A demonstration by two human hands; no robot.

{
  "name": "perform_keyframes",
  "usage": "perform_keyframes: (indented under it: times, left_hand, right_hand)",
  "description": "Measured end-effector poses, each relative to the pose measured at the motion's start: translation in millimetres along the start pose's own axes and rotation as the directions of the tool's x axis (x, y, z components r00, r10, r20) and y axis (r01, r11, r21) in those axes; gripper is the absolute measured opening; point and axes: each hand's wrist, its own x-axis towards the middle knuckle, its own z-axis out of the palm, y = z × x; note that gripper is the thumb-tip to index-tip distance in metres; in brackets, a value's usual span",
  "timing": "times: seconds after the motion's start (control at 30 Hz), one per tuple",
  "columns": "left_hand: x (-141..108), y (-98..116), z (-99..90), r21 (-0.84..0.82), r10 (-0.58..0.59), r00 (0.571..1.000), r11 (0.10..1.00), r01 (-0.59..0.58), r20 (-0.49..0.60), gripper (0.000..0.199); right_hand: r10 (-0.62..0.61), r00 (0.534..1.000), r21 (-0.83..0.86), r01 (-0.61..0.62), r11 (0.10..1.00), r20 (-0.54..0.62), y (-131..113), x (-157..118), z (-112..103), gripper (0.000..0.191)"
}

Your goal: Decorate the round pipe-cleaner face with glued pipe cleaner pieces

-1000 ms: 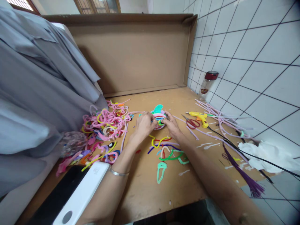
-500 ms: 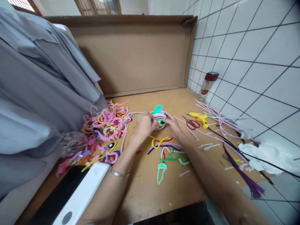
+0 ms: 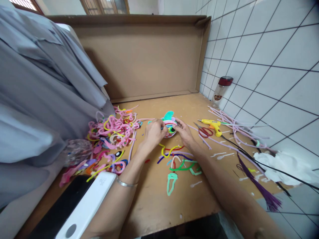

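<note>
Between my hands, near the middle of the table, is a small colourful pipe-cleaner fish with a teal fin on top, coloured stripes and a black-centred eye. My left hand is closed at its left side, fingers bent and pressed against it. From the right, my right hand grips its edge with thumb and fingers. Parts of the fish are covered by my fingers. Just below lie loose pipe-cleaner pieces: a yellow one, a green one and a mint-green loop.
A tangle of pink pipe cleaners covers the left side. At right lie red-handled scissors, a yellow glue gun, lilac pipe cleaners, a purple tassel and white tissue. A bottle stands by the tiled wall.
My right hand's fingers have shifted slightly on the fish's edge. The fish and my left hand stay nearly in place.
</note>
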Motion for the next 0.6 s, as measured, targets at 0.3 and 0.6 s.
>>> perform_keyframes:
  times: [0.3,0.6]
  left_hand:
    - [-3,5,-8.1,0.024,0.035,0.999,0.999,-0.035,0.028,0.018]
    - [-9,8,-12.9,0.077,0.079,0.997,0.994,-0.08,0.018,0.019]
  right_hand:
    - [-0.085,0.995,-0.149,0.077,0.986,-0.047,4,0,0,0.048]
    - [-0.075,0.994,-0.136,0.064,0.989,-0.081,4,-1,-1,0.045]
